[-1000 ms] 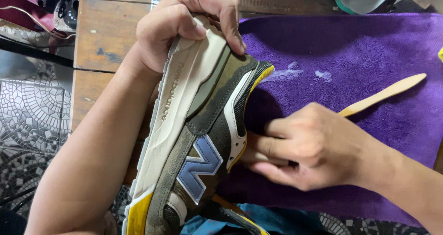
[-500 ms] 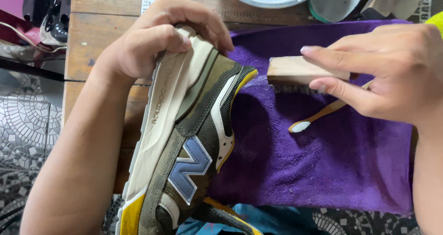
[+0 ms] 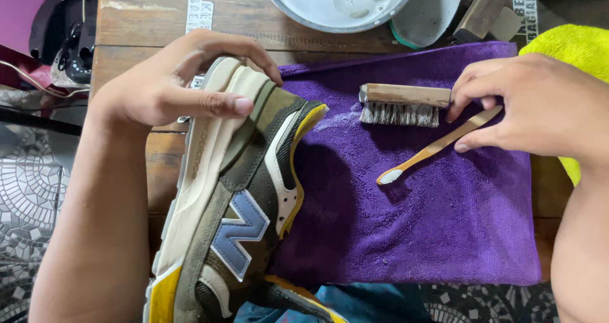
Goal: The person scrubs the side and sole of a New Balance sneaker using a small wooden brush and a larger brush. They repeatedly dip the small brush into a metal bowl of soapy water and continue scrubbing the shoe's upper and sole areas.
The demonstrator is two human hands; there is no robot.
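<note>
Closest to me, I see the sneaker (image 3: 235, 215), olive and cream with a yellow heel and a blue side patch, lying on its side with the heel toward me and the toe pointing away. My left hand (image 3: 171, 91) is clamped around the toe end, thumb across the pale sole edge and fingers curled over the far side. The shoe rests partly on the wooden table (image 3: 127, 19) and partly on the purple towel (image 3: 419, 228).

Further out on the towel lies a small bamboo toothbrush (image 3: 434, 148), bristle head toward me. My right hand (image 3: 539, 107) sits over its handle end with fingers loosely bent; the fingertips touch the toothbrush handle and the end of a wooden scrub brush (image 3: 401, 104), which lies bristles down just beyond. I cannot tell whether the hand truly grips either.

Beyond the towel stands a pale bowl (image 3: 336, 6) of cloudy water. A yellow cloth (image 3: 571, 44) lies at the far right.
</note>
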